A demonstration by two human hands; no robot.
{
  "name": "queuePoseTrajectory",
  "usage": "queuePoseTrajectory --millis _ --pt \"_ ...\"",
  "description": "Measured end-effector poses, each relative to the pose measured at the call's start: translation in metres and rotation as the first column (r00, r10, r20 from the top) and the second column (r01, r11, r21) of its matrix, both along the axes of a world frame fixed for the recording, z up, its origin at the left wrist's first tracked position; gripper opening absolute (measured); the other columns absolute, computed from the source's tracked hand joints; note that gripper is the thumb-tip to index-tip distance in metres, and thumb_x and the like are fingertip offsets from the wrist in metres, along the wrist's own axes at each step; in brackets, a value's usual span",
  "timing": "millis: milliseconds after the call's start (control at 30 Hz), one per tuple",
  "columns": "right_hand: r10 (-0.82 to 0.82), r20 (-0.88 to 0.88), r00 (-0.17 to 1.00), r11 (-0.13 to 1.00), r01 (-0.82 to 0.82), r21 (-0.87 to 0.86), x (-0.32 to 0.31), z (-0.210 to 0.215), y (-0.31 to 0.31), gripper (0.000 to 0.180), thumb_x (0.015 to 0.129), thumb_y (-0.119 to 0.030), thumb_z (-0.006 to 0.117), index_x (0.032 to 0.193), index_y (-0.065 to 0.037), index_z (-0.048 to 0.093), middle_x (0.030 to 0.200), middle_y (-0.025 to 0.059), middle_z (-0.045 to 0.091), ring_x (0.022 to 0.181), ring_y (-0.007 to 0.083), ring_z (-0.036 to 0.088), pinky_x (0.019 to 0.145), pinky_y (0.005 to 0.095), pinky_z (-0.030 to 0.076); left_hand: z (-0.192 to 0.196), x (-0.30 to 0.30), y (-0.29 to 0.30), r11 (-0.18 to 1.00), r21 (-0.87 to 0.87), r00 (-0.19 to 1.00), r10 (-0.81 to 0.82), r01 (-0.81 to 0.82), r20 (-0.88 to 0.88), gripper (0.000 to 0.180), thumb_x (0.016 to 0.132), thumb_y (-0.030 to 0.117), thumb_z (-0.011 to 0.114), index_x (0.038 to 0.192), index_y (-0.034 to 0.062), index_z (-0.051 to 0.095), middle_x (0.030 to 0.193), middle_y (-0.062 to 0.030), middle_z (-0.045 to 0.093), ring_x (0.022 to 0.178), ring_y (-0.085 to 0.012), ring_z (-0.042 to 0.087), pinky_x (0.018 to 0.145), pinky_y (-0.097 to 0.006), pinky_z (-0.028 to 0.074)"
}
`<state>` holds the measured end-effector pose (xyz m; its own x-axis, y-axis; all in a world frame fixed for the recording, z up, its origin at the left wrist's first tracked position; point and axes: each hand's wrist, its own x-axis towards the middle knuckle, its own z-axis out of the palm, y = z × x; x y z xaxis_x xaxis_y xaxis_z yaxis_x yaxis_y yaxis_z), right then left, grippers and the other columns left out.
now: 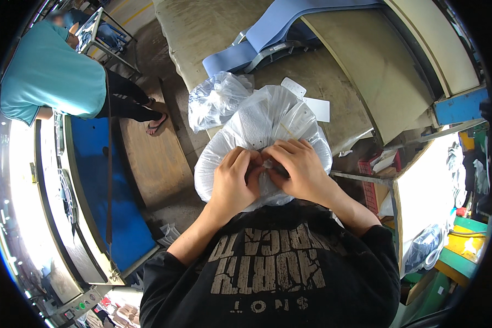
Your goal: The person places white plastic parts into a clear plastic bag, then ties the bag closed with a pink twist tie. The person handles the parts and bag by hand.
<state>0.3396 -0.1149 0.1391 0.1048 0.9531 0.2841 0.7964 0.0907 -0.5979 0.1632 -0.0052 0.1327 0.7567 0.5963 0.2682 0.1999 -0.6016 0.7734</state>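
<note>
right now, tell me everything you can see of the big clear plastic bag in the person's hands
The clear plastic bag is large, thin and crinkled, holding white material. It sits against the person's chest, above the tan table. Left hand and right hand pinch its gathered neck together. A smaller clear bag lies just behind it.

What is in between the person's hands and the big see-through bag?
Nothing visible. Both the left hand and the right hand already press right on the clear plastic bag, pinching its gathered plastic between their fingertips. A second, smaller bag lies behind it on the table, out of the way.
</note>
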Motion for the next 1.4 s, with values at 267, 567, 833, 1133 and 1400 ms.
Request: queuePoseTrajectory --millis 267,567,833,1133,1400 --pt "0.057 0.032 0.998 0.997 -0.055 -0.051 0.005 0.005 0.002 0.039 0.079 -0.014 0.082 0.114 -0.010 0.068 0.106 0.0058 0.071 0.098 0.0300 0.071 0.088 0.0450 0.053 0.000 0.000 0.003 1.000 -0.016 1.000 -0.012 0.012 0.013 0.023 0.079 -0.009 0.075 0.099 0.0000 0.068 0.095 -0.0145 0.074 0.092 -0.0372 0.072 0.080 -0.044 0.057" --pt "0.071 0.116 0.991 0.996 -0.065 -0.059 0.004 0.004 0.004 0.038 0.077 -0.018 0.082 0.110 -0.012 0.066 0.102 0.0034 0.067 0.101 0.0268 0.070 0.088 0.0445 0.053 0.002 -0.003 0.004 0.998 -0.047 0.999 -0.034 0.036 0.036 0.026 0.077 -0.010 0.077 0.101 -0.0002 0.072 0.098 -0.0143 0.076 0.094 -0.0355 0.074 0.083 -0.043 0.059" --pt "0.051 0.139 0.989 0.998 -0.044 -0.053 0.001 -0.004 0.000 0.042 0.079 -0.021 0.084 0.112 -0.010 0.062 0.101 0.0044 0.069 0.098 0.0274 0.071 0.087 0.0449 0.052 0.004 0.000 0.001 0.999 0.014 0.999 -0.030 0.030 -0.027 0.027 0.080 -0.005 0.076 0.107 0.0001 0.071 0.108 -0.0163 0.073 0.102 -0.0398 0.069 0.090 -0.046 0.055" --pt "0.008 0.070 0.998 0.995 -0.015 0.098 -0.007 -0.009 -0.002 0.040 0.081 -0.017 0.084 0.109 -0.006 0.058 0.094 0.0072 0.068 0.086 0.0309 0.070 0.077 0.0441 0.053 0.013 -0.002 0.015 0.981 0.004 0.979 -0.194 0.195 -0.069 0.026 0.084 0.009 0.080 0.107 0.0004 0.070 0.104 -0.0153 0.067 0.100 -0.0386 0.065 0.091 -0.046 0.052" --pt "0.059 -0.111 0.992 0.998 -0.056 0.033 0.001 0.001 -0.006 0.035 0.084 -0.005 0.080 0.113 -0.005 0.060 0.097 0.0094 0.068 0.090 0.0337 0.071 0.081 0.0448 0.056 0.004 0.000 0.009 0.984 0.093 0.987 -0.144 0.151 -0.075 0.024 0.086 0.009 0.080 0.105 0.0013 0.068 0.104 -0.0140 0.065 0.101 -0.0373 0.065 0.090 -0.046 0.052"
